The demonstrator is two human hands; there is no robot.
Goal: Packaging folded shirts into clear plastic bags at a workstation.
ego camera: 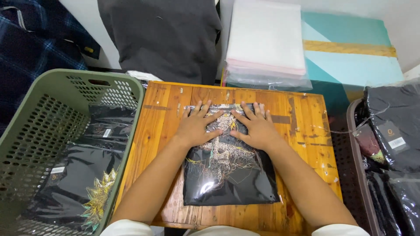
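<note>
A folded black garment with a pale line print lies in a clear plastic bag (229,175) on a small wooden table (162,118). My left hand (196,126) presses flat on the upper left of the bag, fingers spread. On the upper right of the same bag my right hand (258,127) lies flat too, fingers apart. Both palms rest on top; neither hand grips anything.
A green perforated basket (48,113) at the left holds bagged black garments (83,175). A dark basket (356,175) at the right holds more bagged garments (393,126). Behind the table are a stack of clear bags (267,48), a teal box (350,52) and dark cloth (162,39).
</note>
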